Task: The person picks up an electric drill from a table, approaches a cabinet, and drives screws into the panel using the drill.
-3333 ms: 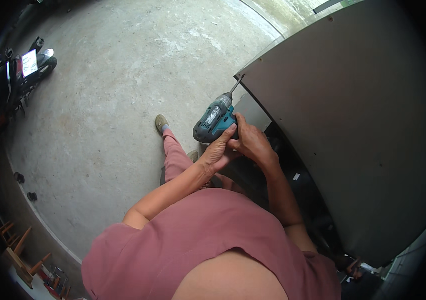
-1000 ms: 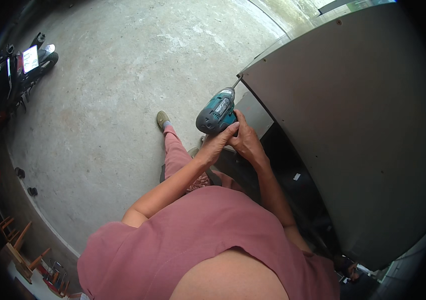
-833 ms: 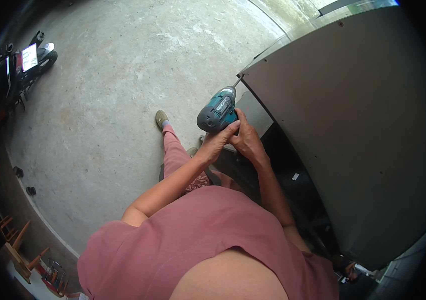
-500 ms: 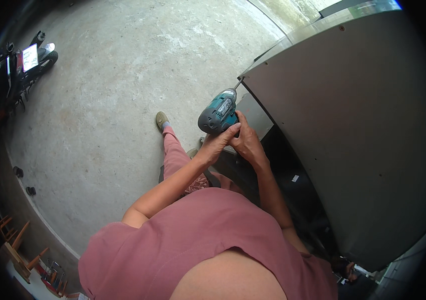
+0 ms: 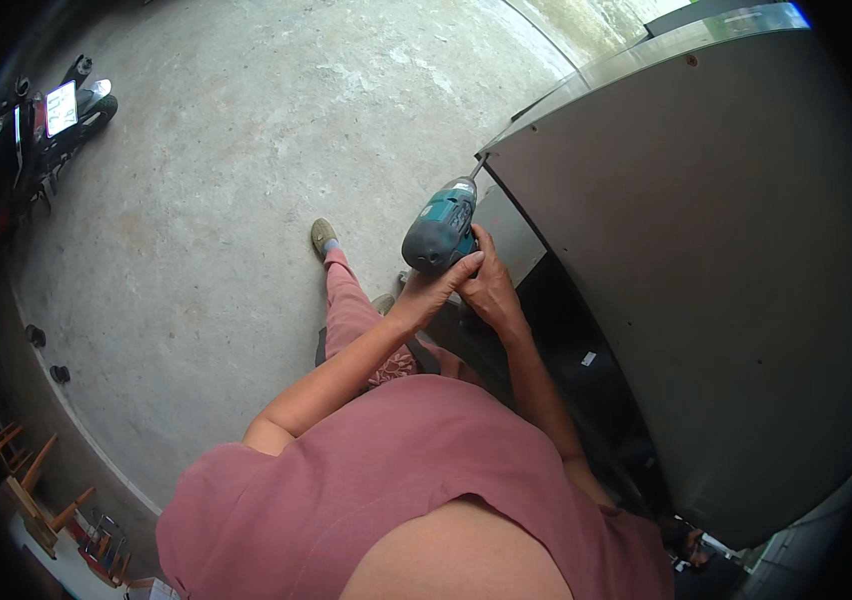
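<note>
A teal and black cordless impact driver (image 5: 442, 226) points up and to the right. Its long thin bit (image 5: 480, 165) meets the near left corner of a large grey panel (image 5: 686, 250), which looks like the side of a cabinet. Both of my hands are closed round the driver's grip below its body. My left hand (image 5: 436, 293) lies against the grip from the left, and my right hand (image 5: 493, 288) wraps it from the right. The grip itself is mostly hidden by the hands. Whether a screw sits under the bit is too small to tell.
Under the panel is a dark open space with black surfaces (image 5: 586, 390). A motorcycle (image 5: 36, 150) stands at the far left on the concrete floor (image 5: 216, 190). Wooden furniture (image 5: 34, 510) lies at the lower left. My shoe (image 5: 323, 236) is left of the driver.
The driver's body has shifted and turned very slightly to the right, its bit staying at the panel's corner. Both hands keep their hold.
</note>
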Motion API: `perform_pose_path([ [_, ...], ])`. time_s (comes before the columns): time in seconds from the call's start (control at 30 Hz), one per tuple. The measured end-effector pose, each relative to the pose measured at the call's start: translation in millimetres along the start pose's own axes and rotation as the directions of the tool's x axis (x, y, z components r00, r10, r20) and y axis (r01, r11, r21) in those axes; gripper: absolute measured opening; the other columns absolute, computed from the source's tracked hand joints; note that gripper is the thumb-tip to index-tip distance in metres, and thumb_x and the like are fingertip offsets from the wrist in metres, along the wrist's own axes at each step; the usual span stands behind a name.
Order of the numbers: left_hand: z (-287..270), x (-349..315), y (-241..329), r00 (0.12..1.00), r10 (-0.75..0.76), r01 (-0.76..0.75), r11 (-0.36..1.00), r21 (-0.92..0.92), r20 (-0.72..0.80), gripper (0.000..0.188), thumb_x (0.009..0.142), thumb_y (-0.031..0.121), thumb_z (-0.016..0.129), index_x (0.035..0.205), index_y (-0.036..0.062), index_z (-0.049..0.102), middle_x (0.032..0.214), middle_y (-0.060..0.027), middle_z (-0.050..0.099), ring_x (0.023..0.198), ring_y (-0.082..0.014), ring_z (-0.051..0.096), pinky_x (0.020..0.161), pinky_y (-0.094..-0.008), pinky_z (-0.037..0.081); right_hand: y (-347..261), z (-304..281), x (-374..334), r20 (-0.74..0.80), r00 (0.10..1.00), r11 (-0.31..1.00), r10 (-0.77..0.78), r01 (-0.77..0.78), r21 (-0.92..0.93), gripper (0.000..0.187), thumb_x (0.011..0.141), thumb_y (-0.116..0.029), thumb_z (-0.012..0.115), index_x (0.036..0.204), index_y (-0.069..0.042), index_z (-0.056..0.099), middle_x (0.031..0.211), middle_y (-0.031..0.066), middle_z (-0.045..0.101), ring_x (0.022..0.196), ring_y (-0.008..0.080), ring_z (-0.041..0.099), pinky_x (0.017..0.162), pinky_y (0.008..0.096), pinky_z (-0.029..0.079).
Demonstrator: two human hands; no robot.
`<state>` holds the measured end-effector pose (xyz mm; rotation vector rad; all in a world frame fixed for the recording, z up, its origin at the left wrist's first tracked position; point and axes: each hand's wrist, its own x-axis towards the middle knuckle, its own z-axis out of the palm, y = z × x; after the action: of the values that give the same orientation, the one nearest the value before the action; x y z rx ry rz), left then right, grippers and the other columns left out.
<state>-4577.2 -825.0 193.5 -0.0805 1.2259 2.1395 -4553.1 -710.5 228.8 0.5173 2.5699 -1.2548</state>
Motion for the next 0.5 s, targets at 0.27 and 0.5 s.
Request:
perform_pose_path([
  [0.27,-3.7,16.4,-2.4,0.984,0.144,-0.175,0.818,0.548,0.101,0.051,0.077,0.034,0.068,0.107,-0.0030,0.050,0.100,-0.0206,0.057,0.095,-0.0284,0.057,0.081,-0.0334,0.045,27.2,18.0,8.7,-0.040,0.998,0.924,-0.056,0.067,0.378,0.075,0.074,-0.028,0.070,0.132,-0.002,0.029,0.113,0.0166,0.053,0.105,0.0252,0.053,0.087,0.0334,0.043],
  [0.5,6.0,14.5,5.5,0.897,0.403,-0.415,0.620,0.666,0.183,0.051,0.074,0.031,0.071,0.108,-0.0003,0.049,0.097,-0.0162,0.056,0.091,-0.0244,0.056,0.080,-0.0336,0.045,38.7,15.3,4.7,-0.001,0.995,0.743,-0.095,0.071,0.666,0.054,0.081,-0.030,0.066,0.120,-0.003,0.041,0.107,0.0071,0.052,0.097,0.0142,0.051,0.084,0.0279,0.043],
])
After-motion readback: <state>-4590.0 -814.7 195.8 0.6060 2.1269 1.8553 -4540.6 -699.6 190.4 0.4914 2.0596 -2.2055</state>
